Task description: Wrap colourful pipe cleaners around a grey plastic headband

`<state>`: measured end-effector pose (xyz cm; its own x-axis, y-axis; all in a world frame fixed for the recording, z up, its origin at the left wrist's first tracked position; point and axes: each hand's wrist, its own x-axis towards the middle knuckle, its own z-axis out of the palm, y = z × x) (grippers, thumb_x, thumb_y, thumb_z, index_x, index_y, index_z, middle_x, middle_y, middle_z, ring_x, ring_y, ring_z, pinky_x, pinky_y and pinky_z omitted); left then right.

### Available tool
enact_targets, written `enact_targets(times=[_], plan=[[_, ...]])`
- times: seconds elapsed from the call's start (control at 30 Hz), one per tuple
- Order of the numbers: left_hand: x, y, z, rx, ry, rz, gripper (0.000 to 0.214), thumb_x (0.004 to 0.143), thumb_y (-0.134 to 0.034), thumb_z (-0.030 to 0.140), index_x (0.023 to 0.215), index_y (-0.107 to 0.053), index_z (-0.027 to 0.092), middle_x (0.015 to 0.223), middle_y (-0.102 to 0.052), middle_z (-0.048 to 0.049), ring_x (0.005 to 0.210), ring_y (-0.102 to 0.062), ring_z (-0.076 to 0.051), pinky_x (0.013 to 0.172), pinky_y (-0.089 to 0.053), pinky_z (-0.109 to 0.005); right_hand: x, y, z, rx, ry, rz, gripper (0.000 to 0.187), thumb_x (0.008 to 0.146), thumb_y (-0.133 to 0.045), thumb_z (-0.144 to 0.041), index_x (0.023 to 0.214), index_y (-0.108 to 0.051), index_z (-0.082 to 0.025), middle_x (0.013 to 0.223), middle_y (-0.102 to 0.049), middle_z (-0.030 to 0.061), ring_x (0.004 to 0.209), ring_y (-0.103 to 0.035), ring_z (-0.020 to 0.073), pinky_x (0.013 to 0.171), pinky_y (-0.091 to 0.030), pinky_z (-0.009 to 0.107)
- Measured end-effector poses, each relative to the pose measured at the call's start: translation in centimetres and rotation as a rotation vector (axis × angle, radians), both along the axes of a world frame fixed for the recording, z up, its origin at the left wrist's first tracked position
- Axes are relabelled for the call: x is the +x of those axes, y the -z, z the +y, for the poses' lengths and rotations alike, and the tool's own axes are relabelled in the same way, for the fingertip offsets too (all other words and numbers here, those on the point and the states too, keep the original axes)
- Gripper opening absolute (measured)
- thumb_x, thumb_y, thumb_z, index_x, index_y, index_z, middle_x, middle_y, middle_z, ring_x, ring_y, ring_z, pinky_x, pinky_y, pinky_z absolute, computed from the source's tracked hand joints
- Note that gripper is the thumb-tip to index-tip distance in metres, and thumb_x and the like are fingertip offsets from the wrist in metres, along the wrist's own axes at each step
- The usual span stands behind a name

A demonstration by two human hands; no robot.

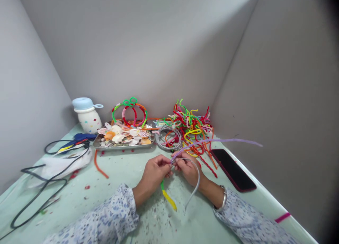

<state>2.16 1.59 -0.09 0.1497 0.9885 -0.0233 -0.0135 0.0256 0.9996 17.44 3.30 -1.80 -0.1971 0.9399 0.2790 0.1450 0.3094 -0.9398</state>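
My left hand (155,173) and my right hand (186,168) meet over the pale green table (124,205), both pinched closed. Between them they hold a grey plastic headband (196,182) that curves down toward me. A long lilac pipe cleaner (225,141) runs from the pinch out to the right. A yellow and green pipe cleaner (168,197) hangs below my left hand. Just beyond my hands lies a tangled pile of coloured pipe cleaners (192,129) beside a bundle of grey headbands (168,138).
A metal tray (124,147) of seashells sits at the back centre, with pipe-cleaner-wrapped hoops (129,111) behind it. A white jar (88,116) stands at the back left. A glue gun (76,140) with black cord (39,187) lies left. A dark phone (233,170) lies right.
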Motion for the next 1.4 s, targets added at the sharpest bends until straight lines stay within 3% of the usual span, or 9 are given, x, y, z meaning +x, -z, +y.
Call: enact_targets(times=[0.2,0.67,0.83,1.0,1.23,1.4], plan=[[0.0,0.3,0.0,-0.018,-0.001,-0.061,0.016,0.069,-0.065,0.023,0.081,-0.062,0.014,0.069,-0.067,-0.0035,0.056,-0.062,-0.013,0.048,-0.044,-0.02,0.0,-0.2,0.1,-0.056,-0.003,0.018,0.019,0.085,-0.048,-0.027,0.095,-0.061,-0.017,0.069,-0.061,-0.0001,0.057,-0.057,0.0122,0.052,-0.046,0.023],[0.0,-0.1,0.0,-0.038,0.003,-0.065,0.011,0.067,-0.066,0.021,0.074,-0.065,0.012,0.063,-0.067,-0.0042,0.054,-0.061,-0.013,0.053,-0.047,-0.022,0.3,0.5,0.0,-0.087,-0.063,0.06,0.015,0.082,-0.051,-0.028,0.093,-0.057,-0.02,0.069,-0.06,-0.0006,0.059,-0.057,0.0129,0.053,-0.045,0.024],[-0.2,-0.3,0.2,-0.069,0.095,-0.169,0.013,0.069,-0.066,0.02,0.078,-0.062,0.012,0.069,-0.068,-0.0046,0.056,-0.061,-0.011,0.053,-0.046,-0.021,0.2,0.2,0.1,-0.06,-0.008,0.03,0.015,0.083,-0.048,-0.023,0.09,-0.06,-0.019,0.065,-0.059,-0.0011,0.057,-0.056,0.0128,0.053,-0.046,0.024],[-0.3,-0.1,0.5,-0.215,0.159,-0.315,0.018,0.078,-0.057,0.03,0.077,-0.059,0.012,0.068,-0.065,-0.0055,0.052,-0.06,-0.011,0.044,-0.042,-0.019,0.0,-0.1,-0.1,-0.047,-0.027,0.033,0.016,0.085,-0.047,-0.025,0.088,-0.061,-0.017,0.067,-0.058,-0.0005,0.058,-0.055,0.0121,0.056,-0.046,0.024],[-0.7,0.5,1.0,-0.323,0.227,-0.275,0.014,0.076,-0.058,0.026,0.071,-0.057,0.012,0.06,-0.062,-0.0025,0.042,-0.054,-0.008,0.039,-0.038,-0.017,0.0,-0.7,-0.5,0.065,-0.06,-0.059,0.016,0.082,-0.046,-0.02,0.086,-0.062,-0.017,0.067,-0.057,-0.0005,0.057,-0.053,0.0118,0.055,-0.044,0.024],[-1.1,0.5,1.2,-0.348,0.262,-0.269,0.015,0.075,-0.06,0.026,0.071,-0.054,0.012,0.06,-0.061,-0.0026,0.042,-0.054,-0.008,0.04,-0.038,-0.018,0.1,-0.9,-0.5,0.054,-0.054,-0.12,0.018,0.081,-0.044,-0.016,0.086,-0.062,-0.017,0.063,-0.054,-0.0015,0.057,-0.052,0.0117,0.055,-0.043,0.023]])
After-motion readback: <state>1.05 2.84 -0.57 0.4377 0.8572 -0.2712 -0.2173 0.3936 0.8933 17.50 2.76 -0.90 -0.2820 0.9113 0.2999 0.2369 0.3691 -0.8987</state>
